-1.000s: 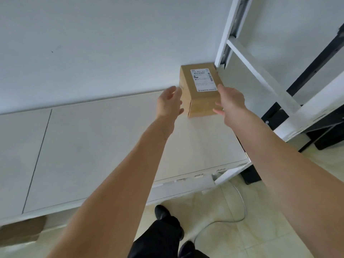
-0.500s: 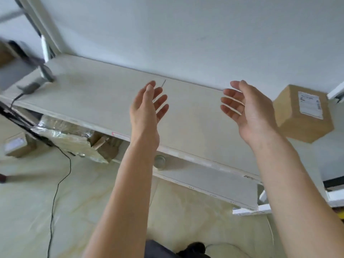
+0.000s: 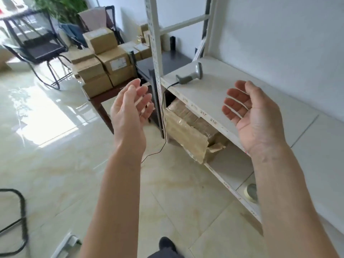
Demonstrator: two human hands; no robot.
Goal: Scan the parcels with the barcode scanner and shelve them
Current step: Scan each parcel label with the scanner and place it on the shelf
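Two bare hands hang in mid-air with nothing in them, palms turned toward each other with a wide gap between. The left hand [image 3: 131, 108] is at about 10 o'clock from the frame's middle, its fingers straight and slightly spread, over the floor just outside the rack's corner. The right hand [image 3: 251, 112] is at about 2 o'clock, fingers loosely bent and apart, above the front edge of the white shelf [image 3: 219, 90]; it touches nothing.

That shelf runs from 12 o'clock down toward 4 o'clock along the wall, and most of its top is bare. Its front lip carries small printed numbers (217 and 216 can be read). The white upright post [image 3: 155, 53] marks the rack's near corner, right beside the left hand's fingertips.

The grey barcode scanner [image 3: 189, 76] lies on its side at the shelf's far end, at about 12 o'clock, near the edge. Its black cable [image 3: 163, 116] drops over the lip and trails down to the tiled floor [image 3: 55, 164], which is open and glossy at 9 o'clock.

The stack of brown parcels [image 3: 100, 58] sits on a low dark table [image 3: 104, 95] at about 11 o'clock, well apart from both hands. A torn, tape-wrapped carton [image 3: 188, 131] fills the lower shelf just under the lip, and a tape roll [image 3: 250, 190] lies further along at 4 o'clock. Black chairs [image 3: 41, 47] stand at 10 o'clock.
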